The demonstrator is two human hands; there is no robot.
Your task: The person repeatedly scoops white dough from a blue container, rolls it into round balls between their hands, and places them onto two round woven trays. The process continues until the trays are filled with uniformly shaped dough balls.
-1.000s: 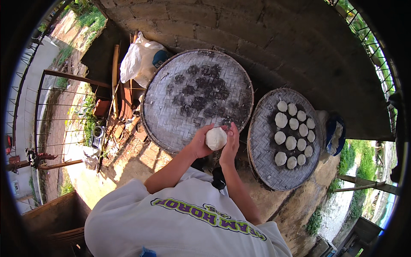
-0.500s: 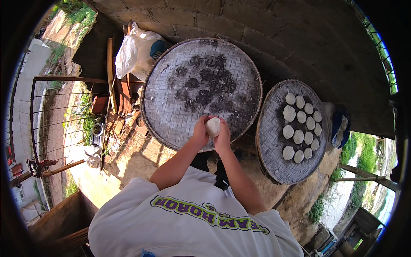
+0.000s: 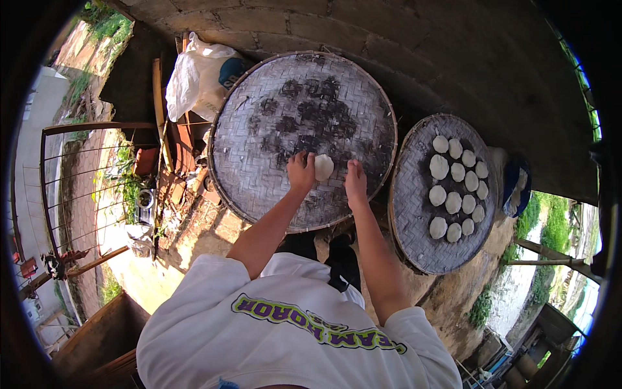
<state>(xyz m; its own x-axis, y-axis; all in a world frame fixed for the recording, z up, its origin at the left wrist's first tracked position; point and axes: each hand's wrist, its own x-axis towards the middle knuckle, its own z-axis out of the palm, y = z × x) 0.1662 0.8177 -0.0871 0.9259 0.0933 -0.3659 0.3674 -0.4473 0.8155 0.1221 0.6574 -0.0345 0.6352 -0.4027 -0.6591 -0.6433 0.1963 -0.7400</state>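
Observation:
A pale round lump of dough [image 3: 324,168] lies on the large woven bamboo tray [image 3: 243,139], whose grey surface has dark patches. Just left of the dough, my left hand [image 3: 300,172] rests with loosely bent fingers apart, right at its edge. My right hand [image 3: 356,180], a short gap to the right of it, has its fingers loosely curled and apart, holding nothing. On a second woven tray [image 3: 415,214] at the right sit several pale dough rounds [image 3: 438,168] in loose rows.
A block wall [image 3: 324,19] stands behind the trays. A white sack [image 3: 194,81], scrap boards [image 3: 181,149] and a rusty metal railing [image 3: 97,126] are at the left. A blue sack [image 3: 517,191] sits beside the right tray. A wooden box [image 3: 103,330] is at lower left.
The dough went from being cupped between both hands to lying on the large tray, farther forward. Both hands let go and moved apart, left hand leftward, right hand rightward.

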